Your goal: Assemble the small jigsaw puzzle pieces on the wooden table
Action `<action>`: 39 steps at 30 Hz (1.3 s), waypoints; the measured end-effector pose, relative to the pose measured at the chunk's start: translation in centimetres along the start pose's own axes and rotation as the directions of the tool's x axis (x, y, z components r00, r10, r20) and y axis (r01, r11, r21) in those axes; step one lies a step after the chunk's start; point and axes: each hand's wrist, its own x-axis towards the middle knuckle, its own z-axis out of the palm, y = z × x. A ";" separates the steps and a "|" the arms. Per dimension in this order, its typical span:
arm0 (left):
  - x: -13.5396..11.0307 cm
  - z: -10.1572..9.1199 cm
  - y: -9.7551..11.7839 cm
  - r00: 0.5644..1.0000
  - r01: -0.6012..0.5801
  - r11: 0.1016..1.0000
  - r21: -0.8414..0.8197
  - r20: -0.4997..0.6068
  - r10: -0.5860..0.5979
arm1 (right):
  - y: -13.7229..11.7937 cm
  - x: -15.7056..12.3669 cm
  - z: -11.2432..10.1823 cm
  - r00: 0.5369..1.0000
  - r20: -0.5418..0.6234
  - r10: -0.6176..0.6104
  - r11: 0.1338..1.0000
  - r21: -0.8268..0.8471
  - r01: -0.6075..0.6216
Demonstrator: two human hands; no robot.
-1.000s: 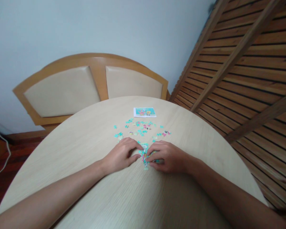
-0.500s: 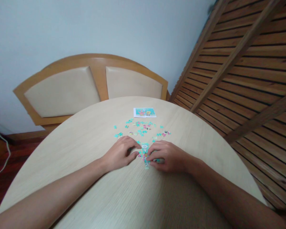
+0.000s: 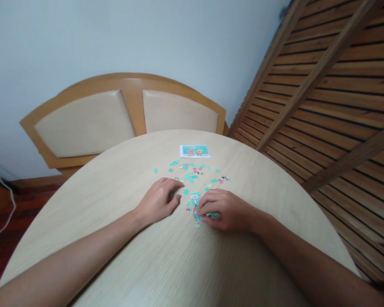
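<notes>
A partly joined jigsaw puzzle stands as a narrow upright strip on the table in front of me, showing a pale green cartoon figure on turquoise. My right hand rests along its right edge, fingers bent and closed on it, hiding part of the joined pieces. To the left, my left hand hovers low over the tabletop, thumb and fingers apart, with nothing visible between them. A turquoise jigsaw piece lies just right of its fingertips. Closer to the strip is a small pink and dark piece.
Loose jigsaw pieces are scattered beyond my hands. Behind them lies a picture card with cartoon figures. The round wooden table meets a padded bench back at its far side. A slatted wooden panel slants along the right.
My left hand has drawn back to the left, away from the joined strip, uncovering the turquoise piece beside it. My right hand stays in place on the strip.
</notes>
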 end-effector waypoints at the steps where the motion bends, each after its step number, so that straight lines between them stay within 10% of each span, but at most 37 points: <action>1: 0.0 -0.2 0.0 1.000 -0.016 1.000 0.018 -0.002 0.016 | 0.0 0.0 0.0 1.000 0.002 0.001 1.000 -0.001 -0.001; 28: 0.5 -0.6 -3.3 0.997 -0.079 0.988 0.136 0.019 0.077 | 0.2 0.2 -0.1 0.999 0.007 0.045 0.999 0.010 -0.046; 39: 0.5 -1.3 -1.8 0.901 -0.377 0.926 0.029 0.243 0.359 | 3.8 -1.0 0.2 0.893 -0.223 0.391 0.890 -0.157 -0.429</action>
